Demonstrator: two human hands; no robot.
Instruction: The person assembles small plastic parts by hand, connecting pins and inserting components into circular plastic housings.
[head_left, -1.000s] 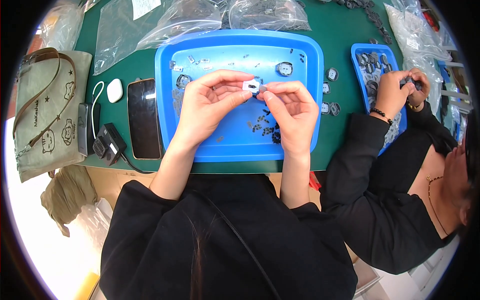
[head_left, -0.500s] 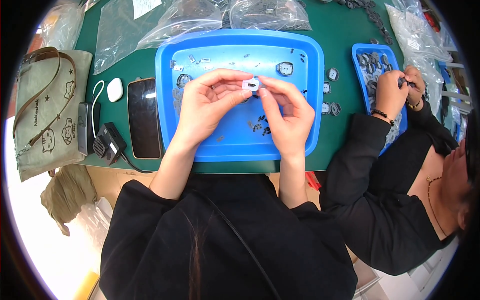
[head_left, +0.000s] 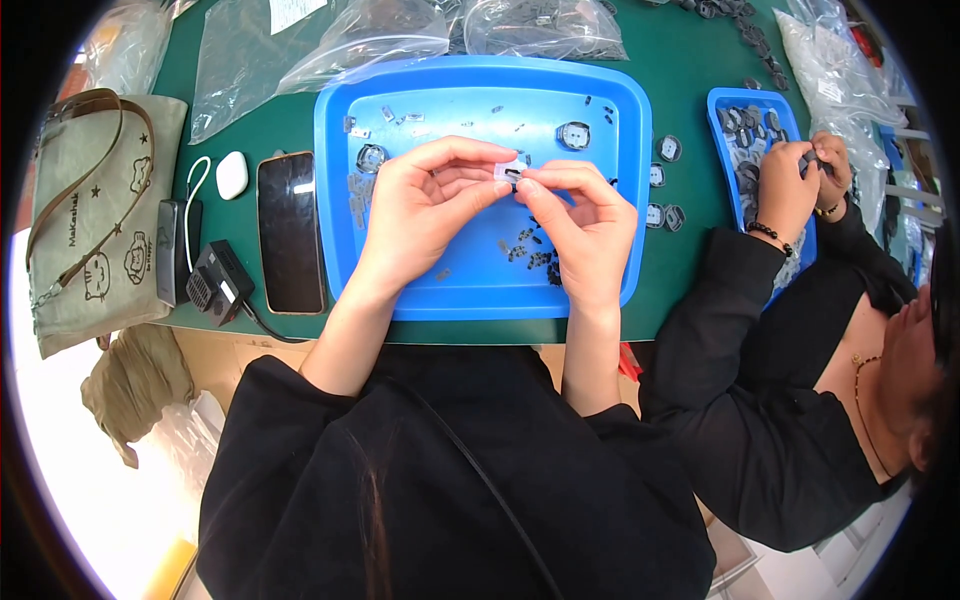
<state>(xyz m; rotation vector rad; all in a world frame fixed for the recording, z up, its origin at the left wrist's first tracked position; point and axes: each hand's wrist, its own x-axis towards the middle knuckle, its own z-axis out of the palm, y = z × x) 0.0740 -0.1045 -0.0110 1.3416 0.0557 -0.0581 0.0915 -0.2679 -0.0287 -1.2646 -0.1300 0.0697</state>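
Above the middle of a blue tray point(head_left: 480, 306), a small white plastic piece with a dark slot point(head_left: 508, 171) sits between both hands. My left hand point(head_left: 422, 208) pinches it by thumb and forefinger from the left. From the right, my right hand point(head_left: 585, 225) closes thumb and forefinger on its other edge, the remaining fingers curled. Below my fingers in the tray lie several tiny black parts point(head_left: 520, 246). Small grey pieces point(head_left: 358, 196) lie along the tray's left side. Two round grey housings, one at the left point(head_left: 371, 157) and one at the upper right point(head_left: 573, 135), rest in it too.
Left of the tray are a phone point(head_left: 291, 232), a black device with a cable point(head_left: 222, 280), a white case point(head_left: 232, 175) and a cloth bag point(head_left: 105, 220). Plastic bags point(head_left: 545, 30) lie behind. At right, a co-worker's hands point(head_left: 790, 185) work over a smaller blue tray point(head_left: 722, 100).
The white piece has moved slightly right and tilted between my fingers. My right hand has shifted a little right and down, uncovering more black parts.
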